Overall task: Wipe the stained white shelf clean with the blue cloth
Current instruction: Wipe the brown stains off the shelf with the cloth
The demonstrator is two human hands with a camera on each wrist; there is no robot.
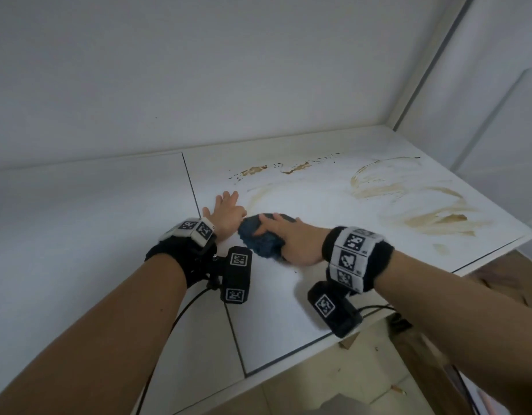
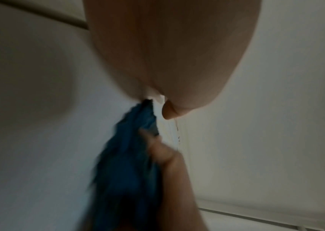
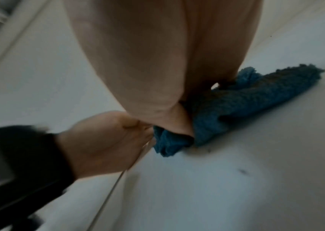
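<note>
The white shelf (image 1: 318, 202) carries brown stains along its back (image 1: 254, 170) and over its right part (image 1: 438, 220). A crumpled blue cloth (image 1: 258, 242) lies on the shelf left of those stains. My right hand (image 1: 276, 232) lies over the cloth, fingers across its top; in the right wrist view its thumb (image 3: 177, 125) curls into the cloth (image 3: 256, 96). My left hand (image 1: 225, 206) presses flat on the shelf just left of the cloth, fingers spread. The left wrist view shows the cloth (image 2: 126, 164) beside my left thumb (image 2: 169, 113).
A dark seam (image 1: 192, 187) splits the shelf top into two panels beside my left hand. A white wall (image 1: 198, 85) rises behind. The shelf's front edge (image 1: 312, 344) drops to a tiled floor (image 1: 363, 384). A door frame (image 1: 432, 61) stands at the right corner.
</note>
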